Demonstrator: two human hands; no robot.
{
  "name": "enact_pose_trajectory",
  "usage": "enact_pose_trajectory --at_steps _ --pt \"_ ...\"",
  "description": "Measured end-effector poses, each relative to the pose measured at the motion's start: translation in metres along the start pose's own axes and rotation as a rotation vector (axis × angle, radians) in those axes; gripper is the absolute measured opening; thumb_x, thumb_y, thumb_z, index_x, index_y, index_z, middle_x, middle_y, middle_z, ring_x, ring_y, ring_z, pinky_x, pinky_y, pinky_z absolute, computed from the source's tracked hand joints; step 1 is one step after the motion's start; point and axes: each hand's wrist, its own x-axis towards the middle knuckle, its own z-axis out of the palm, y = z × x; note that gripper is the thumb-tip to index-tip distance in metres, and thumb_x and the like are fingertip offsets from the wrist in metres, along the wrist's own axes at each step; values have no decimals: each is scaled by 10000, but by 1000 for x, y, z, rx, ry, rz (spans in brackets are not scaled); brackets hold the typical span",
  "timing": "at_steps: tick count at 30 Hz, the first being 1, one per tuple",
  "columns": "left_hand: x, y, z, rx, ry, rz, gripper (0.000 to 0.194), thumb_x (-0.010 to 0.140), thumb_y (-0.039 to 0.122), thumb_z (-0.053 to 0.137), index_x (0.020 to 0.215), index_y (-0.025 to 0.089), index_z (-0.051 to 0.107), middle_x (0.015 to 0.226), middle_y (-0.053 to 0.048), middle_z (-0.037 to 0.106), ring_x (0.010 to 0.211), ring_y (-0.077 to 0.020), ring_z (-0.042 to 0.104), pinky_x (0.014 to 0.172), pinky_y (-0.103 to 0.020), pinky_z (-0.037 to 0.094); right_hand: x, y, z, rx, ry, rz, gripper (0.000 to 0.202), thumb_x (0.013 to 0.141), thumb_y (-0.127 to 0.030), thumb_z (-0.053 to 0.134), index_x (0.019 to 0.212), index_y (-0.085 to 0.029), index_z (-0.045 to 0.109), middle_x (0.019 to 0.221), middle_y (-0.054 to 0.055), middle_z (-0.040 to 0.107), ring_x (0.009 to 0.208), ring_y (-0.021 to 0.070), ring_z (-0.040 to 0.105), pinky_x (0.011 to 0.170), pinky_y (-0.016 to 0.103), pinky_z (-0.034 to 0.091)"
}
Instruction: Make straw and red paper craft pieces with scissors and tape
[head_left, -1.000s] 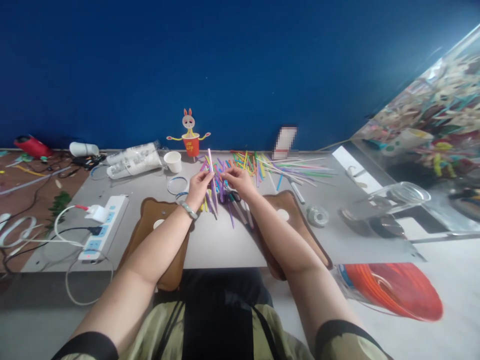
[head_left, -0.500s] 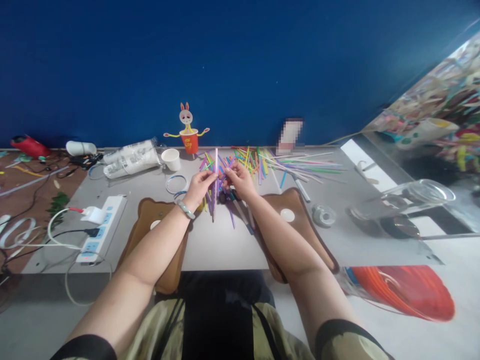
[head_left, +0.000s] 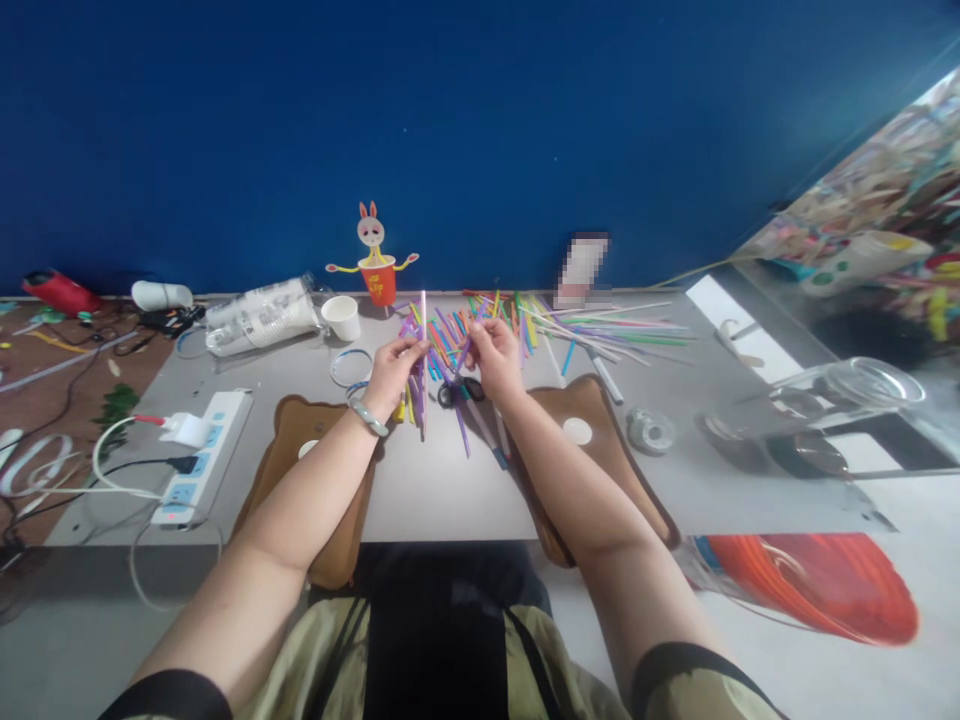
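Observation:
My left hand is closed, pinching a long pale pink straw that points away from me. To its right, my right hand is closed too, with a short purple straw at its fingertips. The two hands are a little apart. Between and beyond them lies a loose pile of coloured straws, purple, yellow, orange, green and blue. Scissors with black handles lie just below the fingers, partly covered by the right hand. Several longer straws fan out to the right.
An orange cup with a rabbit figure, a white paper cup and wrapped cups stand at the back left. Brown pads lie under my forearms. A power strip is left; a tape roll and a clear pitcher are right.
My hands have moved apart: the left slightly left with the pink straw, the right to the right. The scissors' handles show more fully now.

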Motion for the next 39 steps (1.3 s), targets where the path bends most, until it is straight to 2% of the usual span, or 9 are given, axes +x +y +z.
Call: enact_pose_trajectory --at_steps 3,6,15,20,25,33,39 --pt "-1 1 2 -9 -22 -26 290 621 384 839 689 142 693 606 15 602 528 -78 530 511 -201 406 -4 3 3 41 -164 94 466 704 -617 723 755 -221 485 594 -63 550 412 58 452 393 196 341" --pt "-3 2 4 -37 -35 -31 303 616 396 838 703 142 697 617 10 616 546 -90 552 531 -211 440 -5 6 4 48 -227 154 451 665 -595 767 725 -207 545 542 -73 509 408 60 446 395 196 347" --pt "-7 8 5 -81 -80 -84 326 592 389 850 739 135 708 687 -22 641 593 -113 599 542 -241 510 -7 9 4 22 -287 215 409 616 -531 820 722 -177 645 515 -51 561 440 78 509 428 196 390" --pt "-7 8 6 -82 -63 -36 308 576 362 857 688 127 693 706 -21 627 622 -108 600 542 -227 510 -9 12 6 72 -307 240 414 602 -505 843 737 -172 637 509 -48 582 449 83 538 449 194 428" --pt "-6 5 6 -95 -47 5 298 556 341 864 671 130 689 811 -35 650 693 -121 625 573 -233 525 -8 14 6 110 -333 244 442 603 -530 840 741 -166 632 501 -43 597 444 81 551 449 187 439" --pt "-6 7 5 -93 -60 -53 300 546 341 862 673 140 680 767 -24 638 697 -141 621 550 -253 534 -9 14 6 140 -364 273 440 598 -519 852 755 -162 649 514 -36 616 462 83 569 470 185 455" --pt "-6 9 5 -47 -46 -8 269 582 351 829 656 127 698 796 -33 626 682 -122 606 558 -239 524 -10 15 5 129 -395 265 443 627 -541 826 778 -166 645 536 -44 607 464 78 558 469 187 455"
